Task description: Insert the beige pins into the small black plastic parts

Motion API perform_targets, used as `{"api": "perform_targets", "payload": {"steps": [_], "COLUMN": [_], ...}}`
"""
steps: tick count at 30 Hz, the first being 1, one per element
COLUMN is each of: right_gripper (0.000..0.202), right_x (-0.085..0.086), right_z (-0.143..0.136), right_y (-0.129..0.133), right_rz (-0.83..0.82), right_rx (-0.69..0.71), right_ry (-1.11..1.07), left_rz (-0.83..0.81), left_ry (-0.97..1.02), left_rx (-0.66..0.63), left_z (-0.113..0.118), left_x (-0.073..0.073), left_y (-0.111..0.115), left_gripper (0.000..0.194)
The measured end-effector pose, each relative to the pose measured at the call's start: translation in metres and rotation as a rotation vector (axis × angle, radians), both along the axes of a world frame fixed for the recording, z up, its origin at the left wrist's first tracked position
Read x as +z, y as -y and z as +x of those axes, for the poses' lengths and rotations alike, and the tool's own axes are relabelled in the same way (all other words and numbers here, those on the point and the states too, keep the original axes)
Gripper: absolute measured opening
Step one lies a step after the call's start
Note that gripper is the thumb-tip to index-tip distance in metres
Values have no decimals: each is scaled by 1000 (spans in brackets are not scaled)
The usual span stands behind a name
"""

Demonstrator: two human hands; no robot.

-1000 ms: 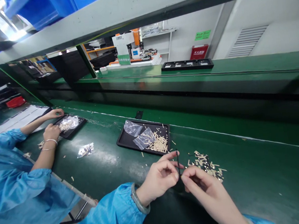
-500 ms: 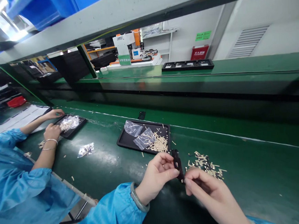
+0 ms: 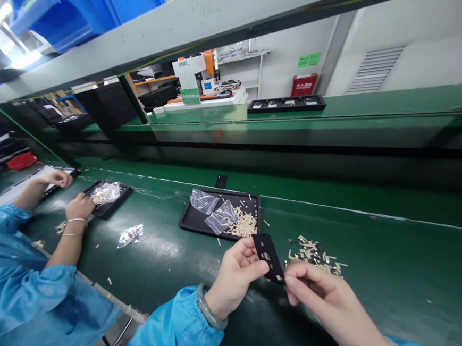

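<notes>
A flat black plastic plate [image 3: 270,258] with small cut-out slots is held up above the green bench. My left hand [image 3: 239,271] is closed on its left edge, thumb across the near face. At the plate's lower right corner, my right hand [image 3: 321,296] has thumb and forefinger pinched together. Whatever lies between those fingertips is hidden. Behind the right hand spreads a loose pile of small cream and black strips [image 3: 315,254]. A black tray [image 3: 197,223] beyond my left hand holds cream strips [image 3: 245,222] and clear plastic bags [image 3: 222,216].
To the left, a co-worker in a blue sleeve [image 3: 35,284] has a hand at another black tray [image 3: 116,206]. A small clear bag [image 3: 131,235] lies between us. Farther back are a small black piece [image 3: 221,182] and a raised green shelf carrying a long black tray [image 3: 285,104].
The black plate has turned from nearly edge-on to show its broad face. My hands stay close to the same place. The co-worker's far hand has moved left, away from their tray.
</notes>
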State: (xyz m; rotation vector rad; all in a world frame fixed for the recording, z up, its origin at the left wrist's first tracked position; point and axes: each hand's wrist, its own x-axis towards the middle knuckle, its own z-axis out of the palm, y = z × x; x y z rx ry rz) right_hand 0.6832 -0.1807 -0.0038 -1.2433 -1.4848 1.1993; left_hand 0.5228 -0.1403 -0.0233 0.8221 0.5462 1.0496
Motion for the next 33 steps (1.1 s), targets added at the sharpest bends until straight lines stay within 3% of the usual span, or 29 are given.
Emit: {"api": "perform_targets", "payload": {"steps": [9, 24, 28, 33], "right_gripper": [20, 23, 22, 14], "right_x": [2, 9, 7, 4], "right_z": [2, 9, 7, 5], "right_y": [0, -4, -3, 1], "right_rz": [150, 48, 159, 412], "right_rx": [-54, 111, 47, -79], "right_ry": [142, 125, 186, 298], "left_rz": [48, 33, 71, 126], "left_ry": [-62, -82, -122, -214], "left_rx": [77, 11, 76, 176], "left_z": [1, -3, -3, -1], "left_x": [-2, 1, 2, 4], "left_y": [3, 2, 4, 7], "left_gripper": [23, 26, 24, 22]}}
